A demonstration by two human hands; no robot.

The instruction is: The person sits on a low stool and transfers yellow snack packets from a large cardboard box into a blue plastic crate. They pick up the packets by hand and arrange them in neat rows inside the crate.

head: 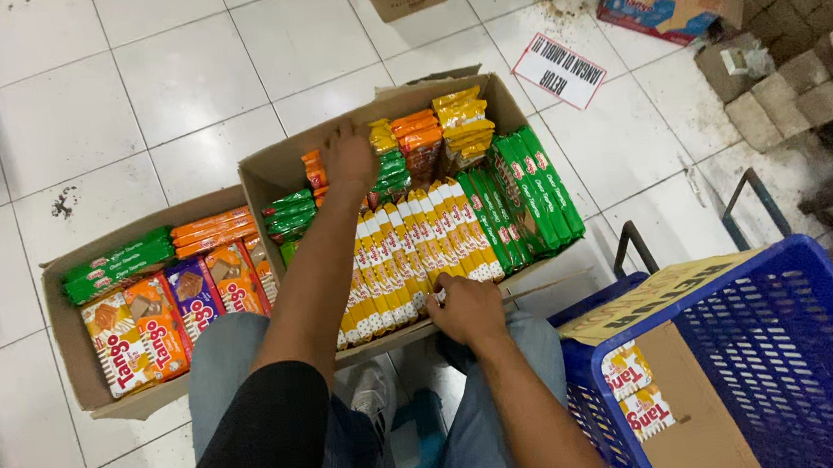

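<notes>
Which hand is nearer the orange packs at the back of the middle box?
Left. The left hand rests right beside the orange packs; the right hand is at the box's near edge, by the yellow packs.

A large cardboard box [273, 171] sits open on the white tiled floor [60, 104], packed with rows of snack packs. The left hand [349, 157] reaches to the far side of this box, resting on the orange packs [315, 173] there, fingers bent down over them. The right hand [466, 308] is at the near edge of the box, its grip closed on the yellow-and-white packs [389, 266]. Green packs [527, 196] fill the box's right end. Left of the box stands a smaller box [68, 341] of mixed packs; right of it, a blue plastic basket [791, 333].
</notes>
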